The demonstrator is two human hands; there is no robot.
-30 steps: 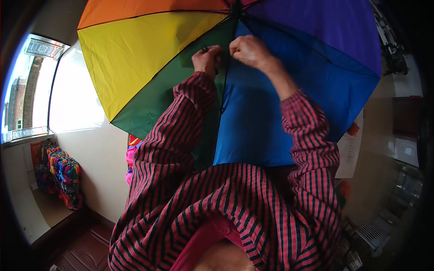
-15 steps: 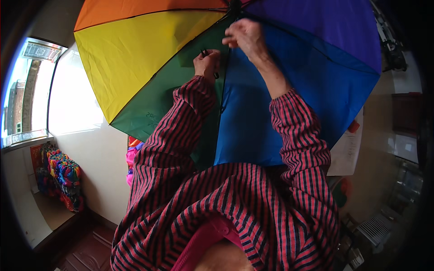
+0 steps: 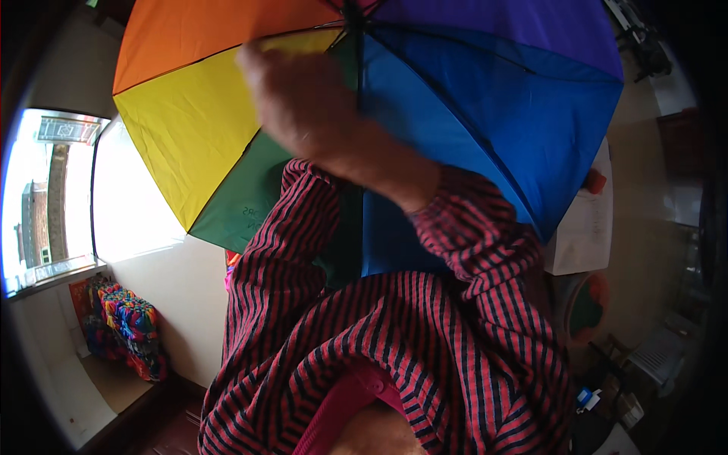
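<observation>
Rainbow-coloured umbrella (image 3: 406, 106), spread open and seen from its ribbed side, fills the upper and central part of the frame; its dark hub (image 3: 353, 19) lies at the top edge, near the middle. Panels run from orange at the upper left, through yellow and green, to blue at the centre and right and violet at the upper right. The person's right hand (image 3: 299, 98), blurred, reaches across to the upper left of centre, in front of the canopy. Its fingers appear bent toward the palm, but whether they hold anything or touch the cloth cannot be told. The left hand is hidden behind the right hand and wrist, so the state of its fingers cannot be told; the red-and-black striped left sleeve (image 3: 262, 250) rises to that place. Small dark lettering (image 3: 252, 216), reversed, stands on the green panel at centre left, just beside this sleeve. At the right, a white sheet (image 3: 582, 239) bears faint marks too indistinct to read, with a red object (image 3: 595, 182) near its upper part; below lies a round green-and-orange item (image 3: 586, 307). A multicoloured bundle (image 3: 129, 322) occupies the lower left.
</observation>
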